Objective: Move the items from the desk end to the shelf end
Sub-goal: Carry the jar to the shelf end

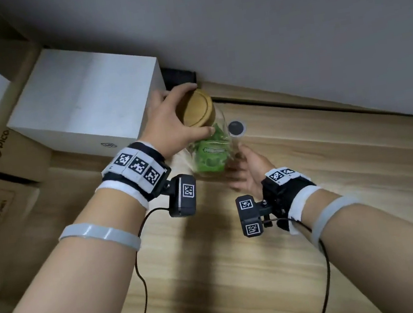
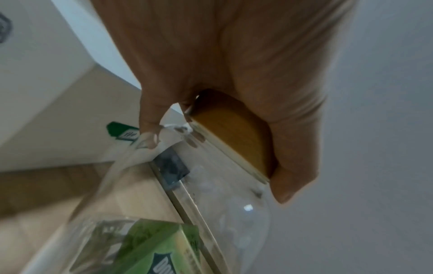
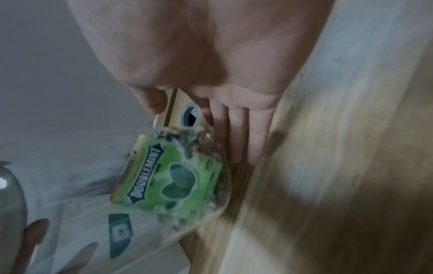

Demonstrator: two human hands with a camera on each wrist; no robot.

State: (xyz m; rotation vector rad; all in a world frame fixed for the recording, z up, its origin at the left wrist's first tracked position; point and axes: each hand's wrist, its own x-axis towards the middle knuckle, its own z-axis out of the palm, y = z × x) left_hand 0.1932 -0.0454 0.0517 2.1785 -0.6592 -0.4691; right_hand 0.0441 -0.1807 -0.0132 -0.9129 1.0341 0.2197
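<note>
Two hands hold a glass jar [image 1: 210,153] at centre frame, tilted with its bamboo lid [image 1: 197,111] toward upper left. Left hand [image 1: 177,123] clamps the lid from above; right hand [image 1: 248,169] cups the base, fingers straight, lower right.

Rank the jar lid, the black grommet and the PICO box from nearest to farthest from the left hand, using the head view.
1. Jar lid: under the left hand, gripped.
2. Black grommet: in the desktop, just right of the jar.
3. PICO box: far left, beyond the white box.
</note>
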